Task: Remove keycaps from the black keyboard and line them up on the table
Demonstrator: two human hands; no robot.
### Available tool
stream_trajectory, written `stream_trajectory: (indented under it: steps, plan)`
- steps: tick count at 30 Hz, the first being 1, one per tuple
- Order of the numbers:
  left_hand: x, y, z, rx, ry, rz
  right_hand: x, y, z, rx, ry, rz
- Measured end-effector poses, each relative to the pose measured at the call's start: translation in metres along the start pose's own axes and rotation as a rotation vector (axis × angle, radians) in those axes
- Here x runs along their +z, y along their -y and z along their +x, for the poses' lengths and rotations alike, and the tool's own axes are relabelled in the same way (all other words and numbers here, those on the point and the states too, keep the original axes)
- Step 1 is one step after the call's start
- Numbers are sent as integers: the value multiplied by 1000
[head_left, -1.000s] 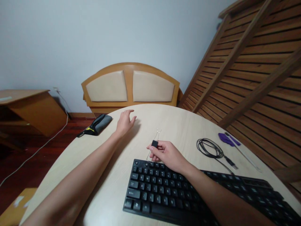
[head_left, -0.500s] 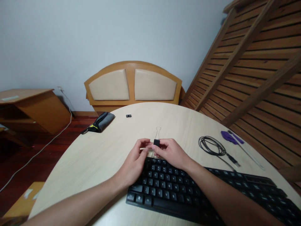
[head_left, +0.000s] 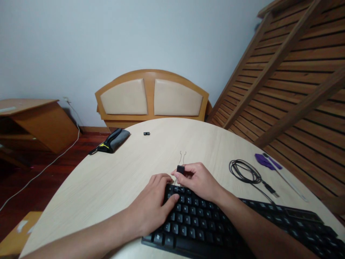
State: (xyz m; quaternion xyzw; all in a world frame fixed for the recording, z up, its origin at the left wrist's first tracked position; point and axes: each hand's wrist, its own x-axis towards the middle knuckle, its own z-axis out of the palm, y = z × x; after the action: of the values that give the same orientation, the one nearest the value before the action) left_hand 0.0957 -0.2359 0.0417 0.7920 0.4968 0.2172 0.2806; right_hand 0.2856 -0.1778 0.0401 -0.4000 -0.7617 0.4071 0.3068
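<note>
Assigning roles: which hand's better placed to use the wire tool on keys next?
Right hand, probably: it holds the wire tool near the keyboard; the left hand lies on its left side, no tool visible.

Pale, wood-grain table with a curved edge (head_left: pixel 205 144), black plastic keyboard (head_left: pixel 199 223), coiled black USB cable (head_left: pixel 259 180), flat purple piece (head_left: pixel 261 160) (slim white stick (head_left: pixel 285 177) across it), grey-and-black pouch (head_left: pixel 114 141), two tiny black blocks (head_left: pixel 146 133), possibly keycaps.

Beyond your grip, a padded wooden headboard (head_left: pixel 150 95) before a pale wall (head_left: pixel 172 36). Far left of it, wooden desk (head_left: pixel 48 124), dark red floor (head_left: pixel 40 162). Right, slatted wood panelling (head_left: pixel 296 82).
</note>
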Motion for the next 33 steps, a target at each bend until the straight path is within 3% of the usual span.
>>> stream_trajectory:
  steps: [8,16,20,28,33]
  plan:
    - [8,-8,-7,91,-19,256,-4,18,0,-16,1,-109]
    - [0,4,3,175,-2,295,-37,61,-17,-17,-20,-178]
    - [-1,6,5,161,-16,296,-34,52,-11,19,-48,-122]
    - [1,3,4,184,-53,287,1,11,1,-10,-190,73]
    - [1,4,4,197,-60,291,7,2,-2,26,-179,164]
